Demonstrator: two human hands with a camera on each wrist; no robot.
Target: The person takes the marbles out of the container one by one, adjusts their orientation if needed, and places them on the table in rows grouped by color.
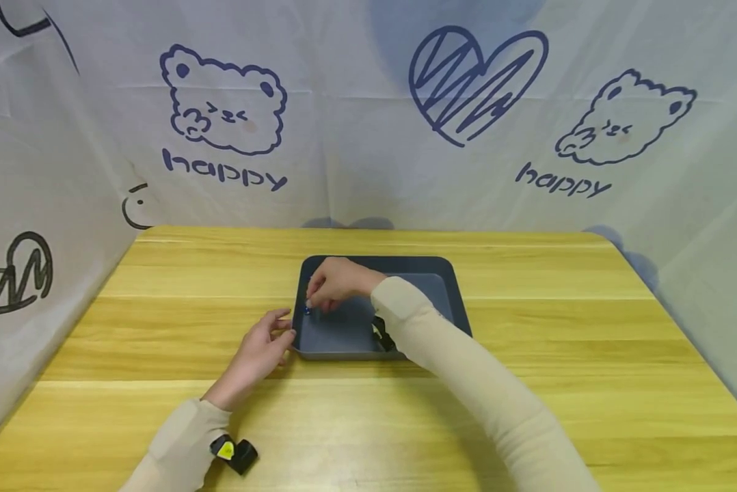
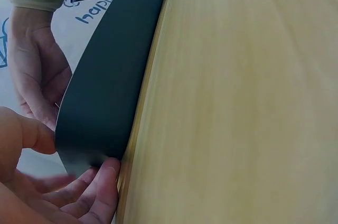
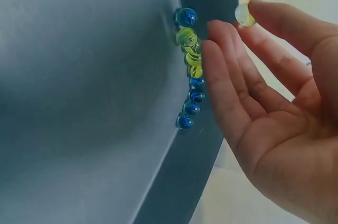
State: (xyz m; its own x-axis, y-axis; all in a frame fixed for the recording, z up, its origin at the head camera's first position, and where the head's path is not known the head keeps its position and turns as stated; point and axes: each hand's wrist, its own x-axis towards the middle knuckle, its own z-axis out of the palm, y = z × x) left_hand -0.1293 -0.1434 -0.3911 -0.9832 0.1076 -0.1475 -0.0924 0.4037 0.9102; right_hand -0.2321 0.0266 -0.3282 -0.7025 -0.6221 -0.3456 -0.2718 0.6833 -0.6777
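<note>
Fingers (image 3: 274, 55) of the right hand (image 3: 290, 129) pinch the one marble (image 3: 244, 15) not yet set down, while blue and yellow-green marbles (image 3: 193, 59) already line the tray's (image 1: 344, 335) left wall and the left hand (image 1: 260, 348) grips its corner.

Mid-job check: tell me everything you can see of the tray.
The tray is dark blue-grey, rectangular, with rounded corners and sloping walls; it looks like coated metal. It sits open side up on the wooden table. The left grip holds its near-left corner. Glass-like marbles line its left wall inside. The right grip reaches over it; contact is unclear.
</note>
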